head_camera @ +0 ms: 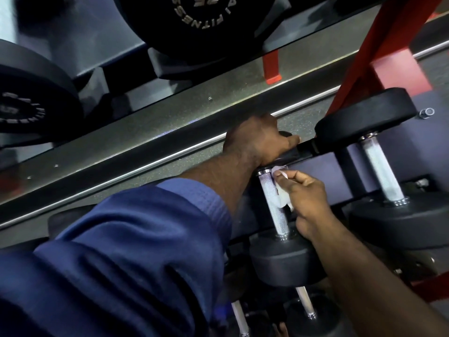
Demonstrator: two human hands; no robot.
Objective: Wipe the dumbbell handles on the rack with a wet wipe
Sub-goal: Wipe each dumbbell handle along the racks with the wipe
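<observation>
A black dumbbell lies on the rack with its knurled steel handle (273, 205) running top to bottom. My right hand (303, 198) pinches a crumpled white wet wipe (283, 197) and presses it against the handle's right side, near the upper end. My left hand (257, 139) grips the dumbbell's far head (297, 149) from above, fingers curled over its rim. The near head (279, 261) sits below the handle. A second dumbbell with a steel handle (379, 169) rests to the right.
The red rack frame (379, 52) rises at the upper right. More dumbbell handles (305, 304) show on a lower tier. Large black dumbbell heads (201, 18) fill the mirror along the top. My blue sleeve (121, 251) covers the lower left.
</observation>
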